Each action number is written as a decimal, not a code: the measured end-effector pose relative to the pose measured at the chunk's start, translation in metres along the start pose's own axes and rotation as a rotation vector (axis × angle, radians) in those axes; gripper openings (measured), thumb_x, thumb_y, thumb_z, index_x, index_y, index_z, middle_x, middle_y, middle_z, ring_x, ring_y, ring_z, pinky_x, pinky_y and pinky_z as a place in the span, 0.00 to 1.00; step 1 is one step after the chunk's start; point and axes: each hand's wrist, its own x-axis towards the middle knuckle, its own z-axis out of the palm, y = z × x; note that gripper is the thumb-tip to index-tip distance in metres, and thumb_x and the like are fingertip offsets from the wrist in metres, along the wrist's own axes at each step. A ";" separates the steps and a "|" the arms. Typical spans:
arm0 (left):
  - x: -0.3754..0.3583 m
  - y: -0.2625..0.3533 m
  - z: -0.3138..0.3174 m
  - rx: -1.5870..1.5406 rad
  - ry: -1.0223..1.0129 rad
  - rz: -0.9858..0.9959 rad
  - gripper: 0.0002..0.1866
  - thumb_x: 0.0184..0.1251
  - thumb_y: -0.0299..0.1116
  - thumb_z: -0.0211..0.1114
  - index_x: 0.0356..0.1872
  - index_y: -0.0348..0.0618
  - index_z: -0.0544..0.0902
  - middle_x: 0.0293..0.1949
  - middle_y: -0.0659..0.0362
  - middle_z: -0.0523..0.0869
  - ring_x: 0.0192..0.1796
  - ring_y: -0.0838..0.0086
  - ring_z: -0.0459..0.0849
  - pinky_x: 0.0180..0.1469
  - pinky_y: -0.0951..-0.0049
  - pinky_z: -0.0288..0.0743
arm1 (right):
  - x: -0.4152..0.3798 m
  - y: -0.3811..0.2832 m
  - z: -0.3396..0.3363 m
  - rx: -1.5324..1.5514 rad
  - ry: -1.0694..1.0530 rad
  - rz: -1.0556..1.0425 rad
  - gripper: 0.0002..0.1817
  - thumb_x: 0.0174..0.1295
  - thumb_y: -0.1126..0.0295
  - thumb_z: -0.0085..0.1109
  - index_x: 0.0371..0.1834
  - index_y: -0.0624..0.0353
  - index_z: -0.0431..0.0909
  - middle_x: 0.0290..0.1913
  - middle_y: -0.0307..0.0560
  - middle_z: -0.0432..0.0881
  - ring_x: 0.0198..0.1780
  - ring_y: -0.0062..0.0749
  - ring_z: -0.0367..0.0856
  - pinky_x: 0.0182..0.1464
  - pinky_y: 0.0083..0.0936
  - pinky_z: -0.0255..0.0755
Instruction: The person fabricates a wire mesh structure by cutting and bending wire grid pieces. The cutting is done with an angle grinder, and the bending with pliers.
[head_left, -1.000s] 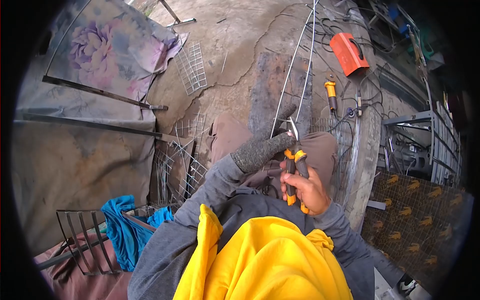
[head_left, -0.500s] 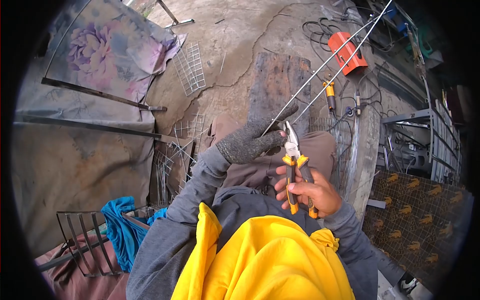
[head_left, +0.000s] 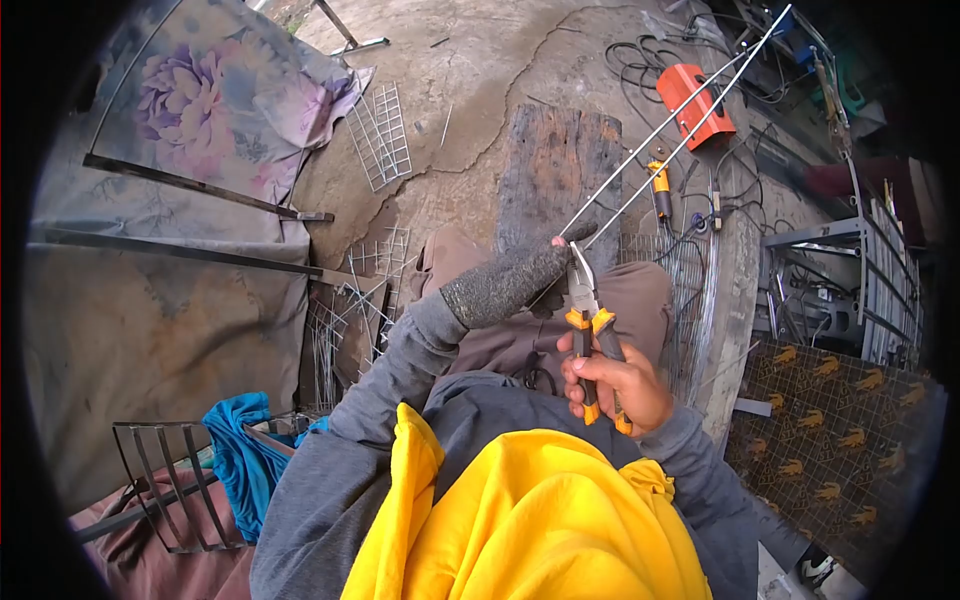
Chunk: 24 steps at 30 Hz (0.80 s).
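My left hand [head_left: 508, 284], in a dark grey glove with a bare fingertip showing, is closed on two long thin metal rods [head_left: 668, 132]. The rods run up and to the right, over the orange machine. My right hand [head_left: 628, 385] is bare and wrapped round the yellow-and-black handles of the pliers [head_left: 584, 290]. The pliers' jaws are right beside the gloved fingers, at the near ends of the rods. Whether the jaws grip a rod is too small to tell.
Beyond my knees lies a weathered wooden board [head_left: 556, 165]. An orange machine [head_left: 697, 106] with cables and a yellow-black power tool [head_left: 660, 190] lie to the right. Wire grid pieces [head_left: 382, 135] lie left; a metal frame [head_left: 820, 240] stands right.
My left hand has shifted its grip, its thumb now forward along the rods. The rods' far ends moved slightly right. The plier handles are squeezed a little closer.
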 end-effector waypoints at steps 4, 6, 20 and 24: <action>0.010 -0.008 0.009 0.006 0.263 -0.151 0.29 0.85 0.57 0.48 0.67 0.42 0.78 0.45 0.64 0.82 0.43 0.84 0.77 0.48 0.79 0.76 | 0.012 0.008 -0.004 0.042 0.044 0.012 0.16 0.72 0.70 0.55 0.60 0.62 0.69 0.37 0.40 0.75 0.34 0.23 0.76 0.34 0.26 0.76; 0.017 -0.017 0.007 -0.038 0.238 -0.207 0.30 0.85 0.58 0.46 0.66 0.42 0.79 0.44 0.64 0.82 0.43 0.83 0.77 0.48 0.78 0.76 | 0.015 0.013 -0.008 0.036 0.064 0.007 0.16 0.72 0.70 0.54 0.60 0.62 0.70 0.37 0.40 0.75 0.34 0.23 0.76 0.34 0.25 0.75; 0.026 -0.070 0.021 0.079 0.480 0.062 0.32 0.89 0.54 0.35 0.50 0.41 0.84 0.33 0.58 0.83 0.40 0.69 0.80 0.47 0.63 0.77 | 0.032 0.030 -0.023 0.095 0.016 0.026 0.17 0.69 0.72 0.56 0.59 0.61 0.69 0.36 0.41 0.74 0.32 0.23 0.75 0.33 0.27 0.76; 0.008 -0.037 0.005 0.275 0.415 0.005 0.29 0.87 0.53 0.43 0.41 0.36 0.81 0.30 0.59 0.81 0.33 0.73 0.78 0.40 0.68 0.76 | 0.031 0.035 -0.007 0.244 -0.057 0.007 0.19 0.64 0.73 0.55 0.59 0.62 0.69 0.37 0.42 0.74 0.33 0.26 0.77 0.35 0.29 0.77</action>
